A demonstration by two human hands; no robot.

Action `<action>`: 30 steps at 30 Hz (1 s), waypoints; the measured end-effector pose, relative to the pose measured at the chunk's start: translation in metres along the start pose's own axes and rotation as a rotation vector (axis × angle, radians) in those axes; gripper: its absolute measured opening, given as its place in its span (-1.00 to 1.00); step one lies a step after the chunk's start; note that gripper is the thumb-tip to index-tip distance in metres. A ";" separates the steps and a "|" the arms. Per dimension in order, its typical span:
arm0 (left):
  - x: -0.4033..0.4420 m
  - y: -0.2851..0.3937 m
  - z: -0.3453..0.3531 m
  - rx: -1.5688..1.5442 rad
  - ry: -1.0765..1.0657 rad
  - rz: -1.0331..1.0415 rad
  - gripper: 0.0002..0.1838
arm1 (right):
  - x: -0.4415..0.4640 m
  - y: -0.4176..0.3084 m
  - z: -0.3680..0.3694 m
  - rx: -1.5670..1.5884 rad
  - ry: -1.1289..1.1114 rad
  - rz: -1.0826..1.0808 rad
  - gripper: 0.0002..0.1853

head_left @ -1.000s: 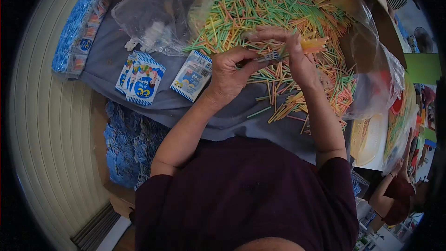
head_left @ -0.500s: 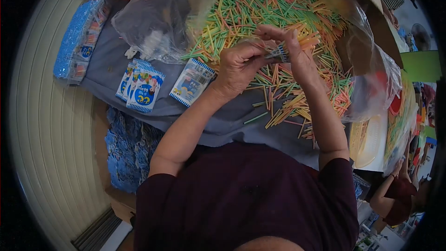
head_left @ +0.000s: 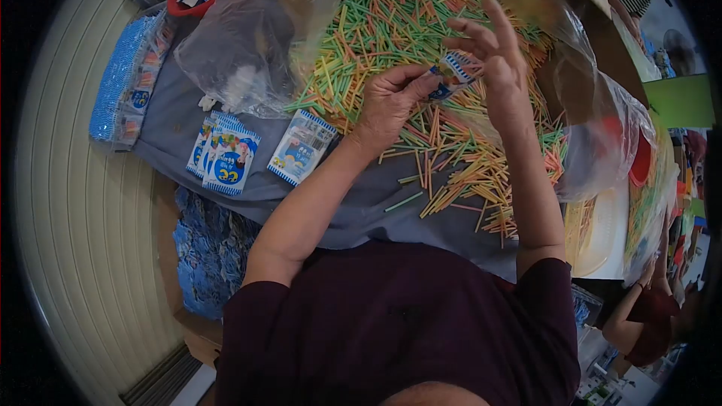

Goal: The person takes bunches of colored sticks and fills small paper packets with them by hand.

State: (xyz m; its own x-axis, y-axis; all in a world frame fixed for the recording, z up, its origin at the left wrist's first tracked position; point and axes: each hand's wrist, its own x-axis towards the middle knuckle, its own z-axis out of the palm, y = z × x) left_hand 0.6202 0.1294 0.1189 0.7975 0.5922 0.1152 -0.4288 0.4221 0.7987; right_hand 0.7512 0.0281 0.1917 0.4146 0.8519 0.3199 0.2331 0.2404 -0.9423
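My left hand (head_left: 387, 109) pinches a small blue-and-white printed packet (head_left: 453, 75) between thumb and fingers, above the heap. Just right of the packet, my right hand (head_left: 502, 75) is raised with its fingers spread, and nothing shows in its grasp. Whether its lower fingers touch the packet's edge I cannot tell. Beneath both hands lies a large heap of thin green, yellow and orange sticks (head_left: 391, 22). Left of my left forearm, a single packet (head_left: 302, 147) lies flat, and several overlapping packets (head_left: 230, 162) lie beyond it.
A clear plastic bag (head_left: 233, 45) lies crumpled left of the heap. At far left are a bundle of packets (head_left: 129, 79) and a red basin (head_left: 180, 1). A cardboard box wall (head_left: 579, 68) and plastic film border the right. Another person's arm (head_left: 623, 308) shows at far right.
My right hand has let go of the orange and yellow sticks it held at the packet and has opened, fingers spreading upward. The packet in my left hand now shows its printed side more fully.
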 end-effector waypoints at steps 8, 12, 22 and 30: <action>-0.011 0.007 0.007 -0.023 0.007 -0.006 -0.87 | -0.036 0.008 0.023 -0.461 -0.208 -0.013 -0.38; -0.023 -0.002 0.002 0.011 0.038 0.073 -0.87 | -0.035 0.016 0.035 -0.222 -0.120 0.147 -0.51; -0.065 0.030 -0.012 1.133 -0.164 0.385 -0.66 | -0.059 0.043 0.000 -0.067 0.103 0.169 -0.56; -0.074 0.007 -0.020 1.419 -0.206 0.389 -0.55 | -0.083 0.040 -0.002 -0.932 -0.030 -0.105 -0.82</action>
State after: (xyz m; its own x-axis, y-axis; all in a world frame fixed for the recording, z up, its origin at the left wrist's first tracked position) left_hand 0.5500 0.1021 0.1041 0.8291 0.3517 0.4347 0.0410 -0.8136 0.5800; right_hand 0.7278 -0.0336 0.1279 0.3319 0.8617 0.3838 0.8840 -0.1421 -0.4454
